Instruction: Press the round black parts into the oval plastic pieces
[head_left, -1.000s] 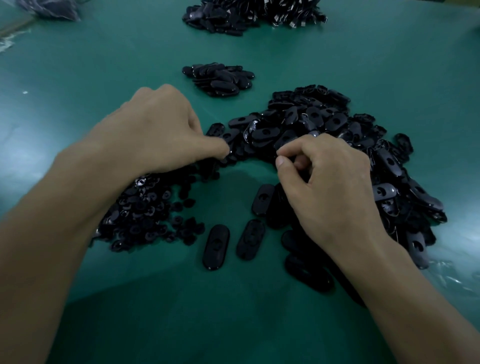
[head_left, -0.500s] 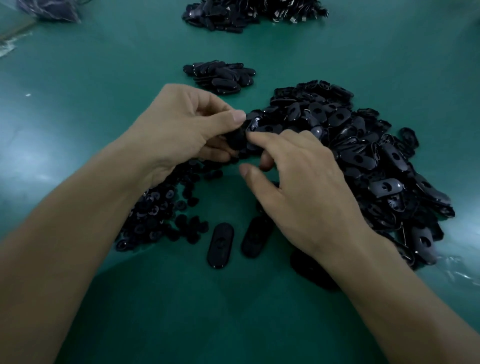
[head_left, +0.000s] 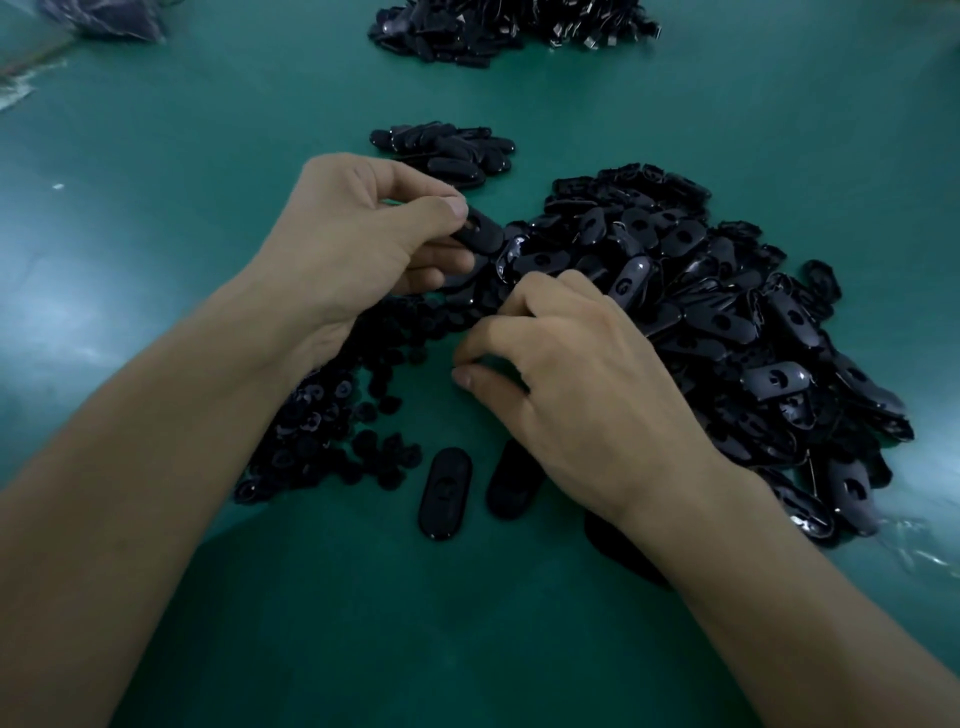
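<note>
My left hand (head_left: 358, 244) pinches a black oval plastic piece (head_left: 480, 234) between thumb and fingers, just above the table. A large heap of oval pieces (head_left: 727, 322) spreads at the centre right. A pile of small round black parts (head_left: 332, 421) lies under my left forearm. My right hand (head_left: 587, 384) hovers low at the gap between the two piles, thumb and fingers curled close together; whether they hold a round part is hidden. Two oval pieces (head_left: 445, 491) lie flat near the front, one partly under my right wrist.
The green table (head_left: 156, 208) carries a small stack of oval pieces (head_left: 447, 153) behind my left hand and a bigger dark pile (head_left: 509, 28) at the far edge. A dark bag (head_left: 104, 21) sits at the far left corner.
My left hand has lifted an oval piece out of the heap and turned it up. My right hand slid back toward the round parts, fingers curling together.
</note>
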